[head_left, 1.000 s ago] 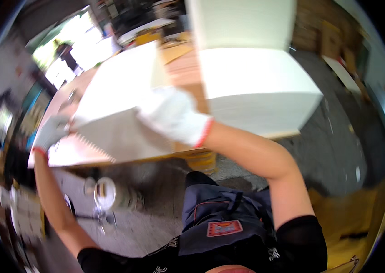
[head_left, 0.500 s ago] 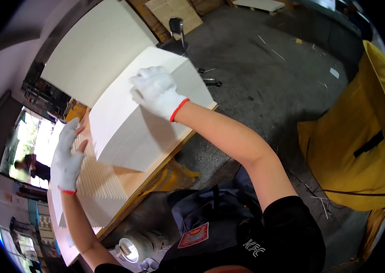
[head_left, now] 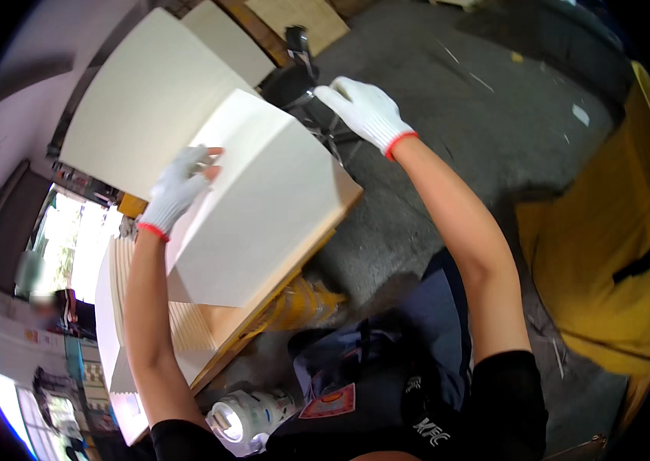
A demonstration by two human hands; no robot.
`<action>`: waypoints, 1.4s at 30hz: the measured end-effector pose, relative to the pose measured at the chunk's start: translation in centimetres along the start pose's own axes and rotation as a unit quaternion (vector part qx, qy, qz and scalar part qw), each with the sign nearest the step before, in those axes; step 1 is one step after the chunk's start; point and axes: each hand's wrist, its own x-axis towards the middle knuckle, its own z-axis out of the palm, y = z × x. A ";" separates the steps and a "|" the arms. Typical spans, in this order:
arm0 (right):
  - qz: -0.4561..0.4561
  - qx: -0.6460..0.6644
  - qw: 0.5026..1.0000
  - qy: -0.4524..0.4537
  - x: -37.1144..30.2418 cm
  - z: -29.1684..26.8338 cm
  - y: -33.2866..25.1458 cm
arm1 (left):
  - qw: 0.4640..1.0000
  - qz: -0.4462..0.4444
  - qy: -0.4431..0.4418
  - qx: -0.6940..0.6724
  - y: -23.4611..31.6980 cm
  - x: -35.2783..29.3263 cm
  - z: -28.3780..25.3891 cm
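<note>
A wooden table [head_left: 221, 320] runs slantwise through the view, with a big yellow cover [head_left: 593, 269] hanging well apart from it on the right. A tall pale panel [head_left: 148, 100] stands upright at the back of the table, and in front of it, reaching close to the near edge, sits the broad white block [head_left: 263, 207], seemingly piled board or paper. As a whole it looks heavy and stiff, better slid than lifted; single layers would probably be light, a little bendy, smooth enough to slip under knitted gloves, and easily creased at the corners. The long upper edge or the far right corner seems the best hold, with a flat palm under any loose layer. Smaller are the black chair [head_left: 290, 84] beyond the block, the ridged pale stack [head_left: 190, 326] beside its left end and the white bucket [head_left: 252, 415] below. The left hand [head_left: 184, 180] is over the block's top, fingers bent and parted from the thumb; contact is unclear. The right hand [head_left: 363, 111], past the block's right end, has its fingers curled together; whether they pinch anything cannot be told.
</note>
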 end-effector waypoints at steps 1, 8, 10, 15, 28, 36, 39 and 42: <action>0.004 0.034 0.999 -0.015 -0.4 -0.1 -1.3 | 1.000 0.004 -0.004 0.015 0.1 0.5 0.0; -0.133 -0.294 0.944 -0.072 0.1 0.3 -8.3 | 1.000 -0.017 -0.010 -0.020 1.3 1.4 0.0; -0.201 -0.350 0.913 -0.067 0.4 0.0 -9.1 | 0.999 -0.017 0.005 -0.034 2.3 0.8 0.2; -0.291 -0.326 0.898 -0.050 1.6 -0.8 -12.8 | 0.993 0.043 0.099 -0.054 1.9 0.8 2.7; -0.035 0.060 0.997 0.022 0.4 3.4 -9.0 | 0.950 0.101 0.044 -0.291 2.2 0.4 2.5; -0.104 0.053 0.987 0.113 -0.8 5.0 -8.9 | 0.944 0.069 -0.020 -0.322 3.5 -0.8 1.3; -0.103 0.044 0.986 0.123 -0.6 5.3 -8.4 | 0.957 0.085 -0.005 -0.278 3.6 -0.6 1.9; -0.103 0.038 0.985 0.131 -0.6 5.4 -8.2 | 0.958 0.093 0.011 -0.271 3.0 -0.2 2.4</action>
